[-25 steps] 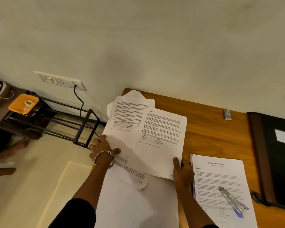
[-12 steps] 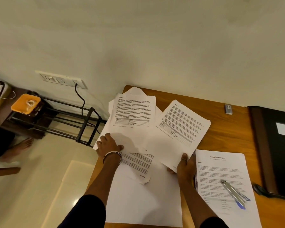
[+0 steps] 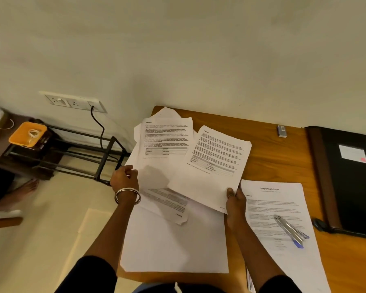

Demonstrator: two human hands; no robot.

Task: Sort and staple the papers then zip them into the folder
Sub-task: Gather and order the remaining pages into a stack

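Observation:
Several printed sheets lie spread over the left part of the wooden table (image 3: 273,157). My right hand (image 3: 234,199) pinches the lower right corner of one printed sheet (image 3: 211,166), which lies tilted across the others. My left hand (image 3: 125,178) grips the left edge of another printed sheet (image 3: 167,142) further back. A blank sheet (image 3: 173,244) lies nearest to me, under a face-down page with a curled corner (image 3: 169,204). To the right sits a stack headed "Sample Health Report" (image 3: 283,208) with a silver and blue stapler (image 3: 290,231) on it. The black zip folder (image 3: 351,182) lies at the far right.
A small silver staple box (image 3: 281,131) sits near the wall at the table's back edge. Left of the table stand a black metal rack (image 3: 72,157), a low stand with an orange tray (image 3: 28,134), and a wall socket with a cable (image 3: 76,102). A person's bare foot (image 3: 23,191) is on the floor.
My right hand drew the tilted sheet rightward and rotated it, away from the pile. My left hand curled round the edge of the back sheet.

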